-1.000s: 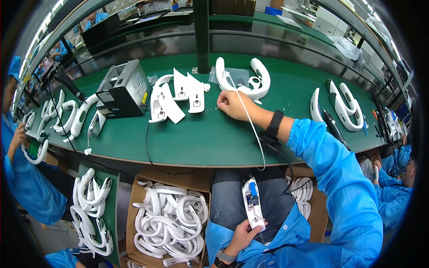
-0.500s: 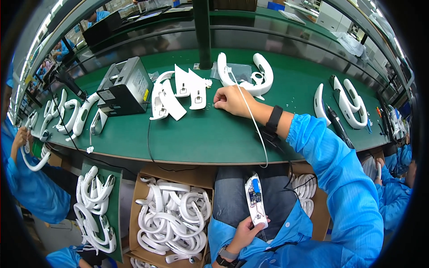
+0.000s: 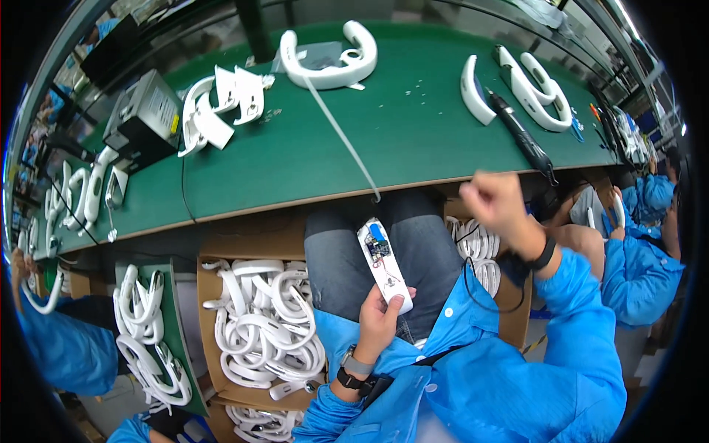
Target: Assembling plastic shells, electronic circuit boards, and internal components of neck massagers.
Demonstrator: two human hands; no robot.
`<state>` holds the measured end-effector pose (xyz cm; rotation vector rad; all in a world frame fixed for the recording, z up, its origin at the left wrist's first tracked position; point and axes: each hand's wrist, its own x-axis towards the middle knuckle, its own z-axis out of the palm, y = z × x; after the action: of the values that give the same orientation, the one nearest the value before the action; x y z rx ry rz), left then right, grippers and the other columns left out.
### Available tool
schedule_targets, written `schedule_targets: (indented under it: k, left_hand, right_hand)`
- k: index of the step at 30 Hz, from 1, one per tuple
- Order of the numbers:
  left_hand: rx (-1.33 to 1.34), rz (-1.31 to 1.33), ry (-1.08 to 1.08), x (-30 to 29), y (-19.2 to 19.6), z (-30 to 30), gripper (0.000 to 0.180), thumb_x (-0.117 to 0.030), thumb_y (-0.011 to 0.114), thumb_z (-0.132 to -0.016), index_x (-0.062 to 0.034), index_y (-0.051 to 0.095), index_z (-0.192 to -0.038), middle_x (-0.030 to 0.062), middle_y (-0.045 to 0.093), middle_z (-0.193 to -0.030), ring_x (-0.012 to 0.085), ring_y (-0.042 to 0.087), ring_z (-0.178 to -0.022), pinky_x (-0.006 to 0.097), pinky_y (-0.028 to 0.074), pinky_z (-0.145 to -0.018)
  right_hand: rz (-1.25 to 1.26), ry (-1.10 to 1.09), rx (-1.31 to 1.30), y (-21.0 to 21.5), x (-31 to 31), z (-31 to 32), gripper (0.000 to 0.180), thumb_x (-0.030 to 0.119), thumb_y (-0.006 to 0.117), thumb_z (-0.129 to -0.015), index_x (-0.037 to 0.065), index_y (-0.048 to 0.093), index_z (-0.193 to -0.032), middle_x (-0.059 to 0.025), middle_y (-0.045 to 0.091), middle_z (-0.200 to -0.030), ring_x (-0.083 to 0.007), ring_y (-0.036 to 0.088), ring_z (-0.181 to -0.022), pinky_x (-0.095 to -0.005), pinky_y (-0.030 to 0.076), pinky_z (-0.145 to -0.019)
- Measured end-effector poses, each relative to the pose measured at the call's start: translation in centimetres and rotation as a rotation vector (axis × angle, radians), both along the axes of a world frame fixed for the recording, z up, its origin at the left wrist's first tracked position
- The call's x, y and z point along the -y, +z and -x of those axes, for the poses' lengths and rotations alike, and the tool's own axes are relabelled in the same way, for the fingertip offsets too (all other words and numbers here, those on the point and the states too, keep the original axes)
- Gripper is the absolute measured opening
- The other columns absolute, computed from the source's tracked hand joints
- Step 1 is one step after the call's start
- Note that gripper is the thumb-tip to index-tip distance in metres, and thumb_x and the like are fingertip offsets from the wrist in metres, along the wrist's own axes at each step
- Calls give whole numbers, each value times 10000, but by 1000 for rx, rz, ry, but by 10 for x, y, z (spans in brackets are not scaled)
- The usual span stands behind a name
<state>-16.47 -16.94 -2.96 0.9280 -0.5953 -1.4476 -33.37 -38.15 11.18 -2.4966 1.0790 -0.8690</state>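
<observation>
My left hand (image 3: 379, 316) grips the lower end of a long white plastic housing (image 3: 391, 283) above my lap. Inside its open face sit a small circuit board (image 3: 379, 249), a blue part and thin wires. My right hand (image 3: 496, 205) hangs in the air just off the table's front edge, slightly smeared by motion. Its fingers are curled together; whatever they may pinch is too small or hidden to make out. A black electric screwdriver (image 3: 521, 134) lies on the table beyond it. Tiny metal pieces, seemingly screws (image 3: 272, 115), are scattered by several white shells (image 3: 249, 96).
The green table (image 3: 310, 159) carries a U-shaped white piece (image 3: 332, 77), curved white parts at the right and a grey box-shaped device (image 3: 145, 118). A pale cord hangs across its front edge. A carton (image 3: 209, 325) of white curved parts stands left of my legs. Co-workers sit on both sides.
My right hand has left the small metal pieces on the table and come back toward me, to the right. The left hand still holds the housing, and the view has shifted.
</observation>
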Motion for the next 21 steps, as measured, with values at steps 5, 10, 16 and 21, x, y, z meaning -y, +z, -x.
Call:
schedule_targets:
  k: [5, 10, 16, 21]
  left_hand:
    - [248, 59, -57, 0, 19, 22, 295, -99, 556, -966, 58, 529, -1214, 153, 697, -1056, 209, 677, -977, 307, 522, -851]
    - [788, 120, -72, -7, 16, 34, 326, -100, 623, -912, 73, 568, -1183, 190, 712, -956, 246, 714, -875, 326, 536, -718]
    - [926, 54, -253, 3, 28, 27, 315, -103, 676, -869, 45, 610, -1139, 188, 702, -982, 288, 703, -884, 332, 530, -759]
    - [1346, -41, -225, 1, 86, -14, 276, -85, 681, -833, 4, 659, -1094, 176, 710, -991, 304, 693, -943, 345, 528, -819]
  right_hand:
    - [-586, 25, 257, -59, -99, 28, 148, 150, 705, -827, 15, 689, -885, -96, 638, -714, -179, 653, -645, -281, 504, -588]
    - [-782, 224, 333, -92, -136, 16, 358, 205, 743, -805, -1, 652, -1084, -144, 691, -998, -260, 687, -874, -344, 536, -752]
    - [-993, 219, 460, -130, -143, 22, 356, 170, 701, -872, -7, 620, -1170, -107, 706, -1059, -191, 679, -948, -318, 532, -822]
    - [-1104, 186, 430, -97, -141, 28, 226, 149, 673, -889, -12, 623, -1040, -103, 727, -899, -185, 701, -853, -323, 537, -783]
